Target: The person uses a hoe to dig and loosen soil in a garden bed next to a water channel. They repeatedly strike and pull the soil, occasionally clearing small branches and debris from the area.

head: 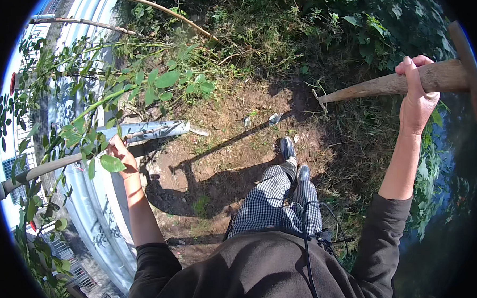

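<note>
On the right, my right hand (419, 89) grips the thick wooden handle (451, 77) of a long-handled tool near its head (466, 59), which is partly cut off by the picture's rim. The handle narrows towards the ground. My left hand (123, 156) is at the left among green leaves, closed around a thin woody stem (150, 131). A thicker pole or branch (43, 168) runs from beside that hand to the left rim; leaves hide how the two connect. Rose-like leafy stems (104, 99) arch over and around my left hand.
A corrugated metal guardrail (93, 211) curves along the left, with a metal post (158, 129) beside the bare soil (222, 149). Dense green vines (377, 27) grow at upper right. Cut or dry branches (168, 14) lean at the top. A black cable (308, 257) hangs over my shirt.
</note>
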Action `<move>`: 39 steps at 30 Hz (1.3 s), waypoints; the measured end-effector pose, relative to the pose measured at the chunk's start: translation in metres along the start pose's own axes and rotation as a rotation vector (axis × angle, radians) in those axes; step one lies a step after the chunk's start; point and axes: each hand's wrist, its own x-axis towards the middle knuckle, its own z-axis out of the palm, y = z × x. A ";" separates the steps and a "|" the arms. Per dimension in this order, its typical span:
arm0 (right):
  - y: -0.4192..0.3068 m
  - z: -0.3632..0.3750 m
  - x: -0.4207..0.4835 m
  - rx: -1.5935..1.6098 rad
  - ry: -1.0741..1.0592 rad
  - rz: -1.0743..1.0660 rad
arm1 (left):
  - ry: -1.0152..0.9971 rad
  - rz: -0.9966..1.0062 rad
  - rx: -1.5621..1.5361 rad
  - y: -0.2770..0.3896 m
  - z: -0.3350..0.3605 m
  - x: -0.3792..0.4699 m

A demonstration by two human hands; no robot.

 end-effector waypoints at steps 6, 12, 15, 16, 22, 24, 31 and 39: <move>0.008 0.038 0.016 -0.006 0.002 0.019 | 0.001 -0.167 0.214 -0.015 0.004 -0.011; 0.027 0.080 0.014 -0.039 -0.121 -0.013 | -0.004 -0.176 0.060 -0.028 0.012 -0.034; 0.038 0.096 0.006 -0.087 -0.212 0.007 | 0.006 -0.197 0.076 -0.025 0.017 -0.046; 0.036 0.101 0.005 -0.072 -0.222 0.011 | 0.018 -0.196 0.076 -0.021 0.020 -0.045; 0.057 0.116 -0.010 -0.121 -0.411 0.076 | 0.055 -0.241 0.038 -0.008 0.041 -0.058; 0.074 0.120 -0.020 -0.124 -0.505 0.059 | 0.066 -0.267 0.015 -0.002 0.046 -0.067; 0.074 0.154 -0.082 -0.132 -1.141 -0.149 | 0.080 -0.385 -0.052 0.015 0.052 -0.140; 0.095 0.148 -0.132 -0.141 -1.676 -0.166 | 0.113 -0.508 -0.080 0.070 0.070 -0.217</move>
